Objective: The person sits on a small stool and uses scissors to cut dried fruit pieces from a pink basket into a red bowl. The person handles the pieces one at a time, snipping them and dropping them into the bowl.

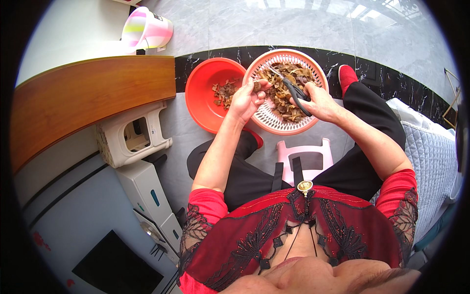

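Observation:
My left hand [248,101] pinches a small brown dried piece [256,86], perhaps a mushroom, over the place where two containers meet. In my right hand [318,103] are black-handled scissors [292,87], their metal blades pointing up and left, above a pink slotted plastic basket [290,128]. Brown, curled dried pieces [284,104] fill much of this basket. The basket's left edge overlaps a red plastic basin [200,110], which has smaller brown scraps [222,93] at its bottom. Whether the blades are parted is hard to tell.
A pink plastic stool [304,149] stands between my legs. At the left are a wooden panel [95,79], a cream plastic stool [137,147] and white cabinets [147,187]. A multicoloured bucket [158,29] stands at the upper left, and a quilted cover [427,158] hangs at the right.

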Demonstrator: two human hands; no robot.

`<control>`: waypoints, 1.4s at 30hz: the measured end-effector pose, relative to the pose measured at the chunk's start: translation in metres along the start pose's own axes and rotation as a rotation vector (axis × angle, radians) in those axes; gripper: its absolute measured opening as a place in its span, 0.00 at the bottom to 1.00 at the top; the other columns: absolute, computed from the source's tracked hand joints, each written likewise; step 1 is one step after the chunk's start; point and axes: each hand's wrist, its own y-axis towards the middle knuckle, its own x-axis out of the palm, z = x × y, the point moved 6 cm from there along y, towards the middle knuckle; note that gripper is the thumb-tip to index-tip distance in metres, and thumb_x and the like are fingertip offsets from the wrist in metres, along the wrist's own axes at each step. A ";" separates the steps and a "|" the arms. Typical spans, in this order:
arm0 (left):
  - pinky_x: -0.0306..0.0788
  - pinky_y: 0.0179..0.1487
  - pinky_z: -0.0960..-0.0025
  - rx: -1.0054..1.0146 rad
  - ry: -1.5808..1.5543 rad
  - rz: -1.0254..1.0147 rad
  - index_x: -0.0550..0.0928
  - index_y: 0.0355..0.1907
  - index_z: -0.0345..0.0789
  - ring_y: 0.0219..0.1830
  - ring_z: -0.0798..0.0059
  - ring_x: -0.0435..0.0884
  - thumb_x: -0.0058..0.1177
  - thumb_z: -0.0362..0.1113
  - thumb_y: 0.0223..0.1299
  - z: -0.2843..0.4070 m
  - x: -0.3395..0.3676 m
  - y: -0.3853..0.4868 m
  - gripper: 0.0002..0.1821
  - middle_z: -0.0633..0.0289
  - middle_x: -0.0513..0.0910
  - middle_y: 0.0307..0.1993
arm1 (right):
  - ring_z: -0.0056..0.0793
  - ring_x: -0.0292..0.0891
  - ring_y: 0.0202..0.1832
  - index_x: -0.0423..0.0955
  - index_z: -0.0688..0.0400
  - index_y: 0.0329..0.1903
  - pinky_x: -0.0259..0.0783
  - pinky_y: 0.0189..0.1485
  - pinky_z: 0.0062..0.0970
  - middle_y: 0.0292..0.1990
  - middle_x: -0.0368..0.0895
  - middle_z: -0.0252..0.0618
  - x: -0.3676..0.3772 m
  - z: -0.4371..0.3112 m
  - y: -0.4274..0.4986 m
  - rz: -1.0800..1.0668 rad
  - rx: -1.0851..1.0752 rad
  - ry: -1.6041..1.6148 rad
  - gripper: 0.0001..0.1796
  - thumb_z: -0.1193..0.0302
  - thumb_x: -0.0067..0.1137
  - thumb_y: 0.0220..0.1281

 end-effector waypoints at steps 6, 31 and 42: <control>0.67 0.33 0.81 0.063 0.266 0.086 0.77 0.50 0.26 0.34 0.83 0.72 0.48 0.39 0.68 0.003 0.012 -0.007 0.18 0.62 0.80 0.42 | 0.36 0.72 0.31 0.67 0.67 0.31 0.68 0.35 0.34 0.26 0.73 0.49 0.003 0.001 0.003 0.022 -0.018 0.004 0.31 0.46 0.59 0.53; 0.71 0.39 0.81 0.203 0.320 0.128 0.79 0.49 0.31 0.34 0.85 0.77 0.54 0.30 0.62 0.025 0.010 -0.014 0.13 0.66 0.81 0.38 | 0.32 0.68 0.28 0.65 0.64 0.29 0.65 0.32 0.33 0.24 0.70 0.45 0.007 0.000 0.003 0.018 -0.041 0.001 0.29 0.48 0.61 0.54; 0.71 0.36 0.81 0.199 0.355 0.140 0.79 0.47 0.32 0.29 0.87 0.74 0.49 0.35 0.68 0.028 -0.001 -0.011 0.11 0.69 0.80 0.33 | 0.32 0.67 0.28 0.65 0.65 0.30 0.65 0.32 0.33 0.24 0.70 0.45 0.007 -0.007 0.000 0.001 -0.066 0.006 0.32 0.45 0.61 0.52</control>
